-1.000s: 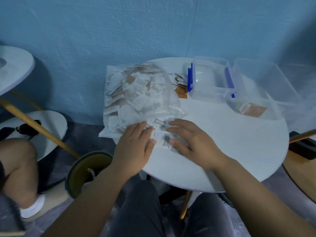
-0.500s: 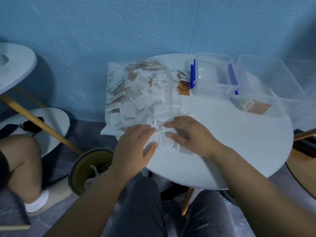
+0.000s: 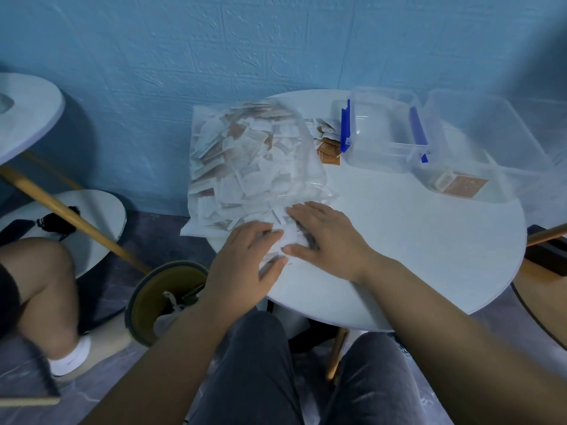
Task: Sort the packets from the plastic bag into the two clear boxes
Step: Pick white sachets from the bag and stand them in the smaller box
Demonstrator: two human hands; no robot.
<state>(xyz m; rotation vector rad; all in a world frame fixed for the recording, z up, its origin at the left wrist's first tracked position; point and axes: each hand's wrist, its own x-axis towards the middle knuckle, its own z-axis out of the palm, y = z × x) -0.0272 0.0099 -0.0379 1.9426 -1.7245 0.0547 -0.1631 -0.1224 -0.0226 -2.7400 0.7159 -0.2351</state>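
packets (image 3: 287, 240) lie under flat, spread fingers (image 3: 302, 210) of both hands, ungripped.

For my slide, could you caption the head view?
Both hands gather white packets by the plastic bag; clear boxes wait.

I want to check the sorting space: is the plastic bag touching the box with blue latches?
Apart. The head view shows the plastic bag and the box with blue latches separated by loose brown packets and bare table.
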